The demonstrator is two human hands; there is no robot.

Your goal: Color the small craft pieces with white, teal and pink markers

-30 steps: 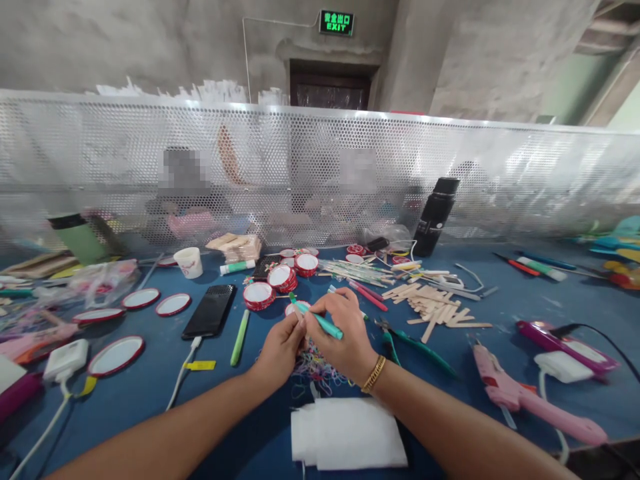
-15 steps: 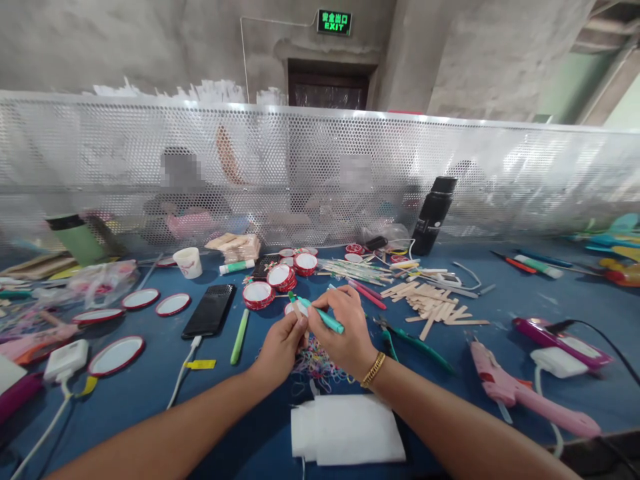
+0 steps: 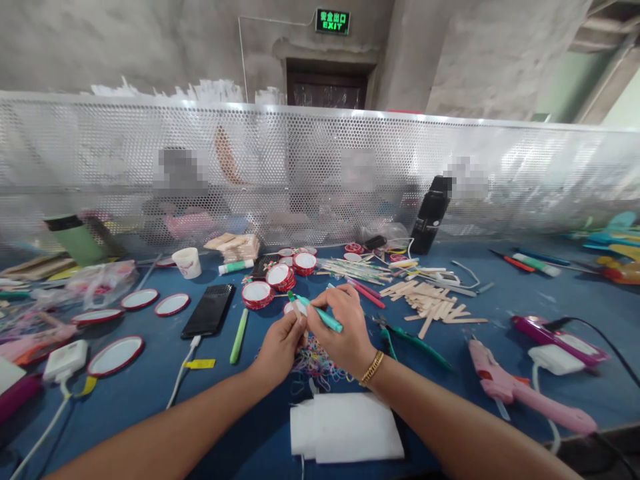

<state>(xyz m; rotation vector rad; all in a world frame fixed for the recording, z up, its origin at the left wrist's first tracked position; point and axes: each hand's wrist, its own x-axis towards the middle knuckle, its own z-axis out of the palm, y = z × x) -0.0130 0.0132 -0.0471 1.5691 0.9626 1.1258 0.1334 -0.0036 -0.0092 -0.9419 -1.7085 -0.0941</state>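
My left hand [image 3: 279,343] pinches a small wooden craft stick [image 3: 295,309] whose upper end is coloured green. In my right hand [image 3: 346,330] is a teal marker [image 3: 329,319], gripped like a pen, its tip close beside the stick; I cannot tell if they touch. Behind the stick lies a white disc with a red rim, partly covered by my fingers. Under both hands spreads a pile of colourful elastic bands [image 3: 319,365]. A light green marker cap or pen [image 3: 239,337] lies left of my left hand.
Plain craft sticks [image 3: 433,305] are heaped to the right, near green-handled pliers [image 3: 417,347] and a pink glue gun [image 3: 520,390]. Leftward are a black phone [image 3: 209,311] and red-rimmed discs [image 3: 116,355]. A folded white cloth [image 3: 347,428] lies in front; a perforated metal screen [image 3: 310,160] stands behind.
The whole view has shifted very slightly. Both hands keep the same hold on the stick and the marker, with no clear movement between them.
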